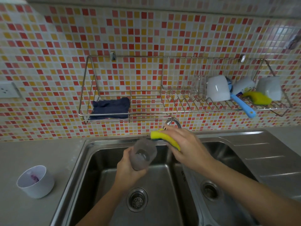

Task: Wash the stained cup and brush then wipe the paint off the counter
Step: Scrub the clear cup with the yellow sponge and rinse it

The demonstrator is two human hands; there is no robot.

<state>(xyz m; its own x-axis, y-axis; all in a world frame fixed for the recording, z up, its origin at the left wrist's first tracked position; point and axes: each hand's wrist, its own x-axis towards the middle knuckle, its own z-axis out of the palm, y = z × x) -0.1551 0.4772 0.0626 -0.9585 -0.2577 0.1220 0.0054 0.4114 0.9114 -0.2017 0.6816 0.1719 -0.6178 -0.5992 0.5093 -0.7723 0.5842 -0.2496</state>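
Observation:
My left hand (128, 170) grips a clear plastic cup (143, 154) with purplish murky residue, tilted over the left basin of the steel sink (91, 154). My right hand (187, 144) holds a yellow sponge with a green pad (164, 137) just right of the cup's mouth, below the tap (173, 122). The two do not touch. A white cup with a purple paint stain inside (35, 181) stands on the grey counter (24, 152) at the left. I see no brush on the counter.
A wire wall rack (146, 105) holds a dark blue cloth (110, 108) at left and, at right, white mugs (217, 88), a glass, a blue-handled brush (244, 106) and a second yellow sponge (258, 97). The sink's drainboard (268, 154) lies right. A wall socket (8, 90) sits far left.

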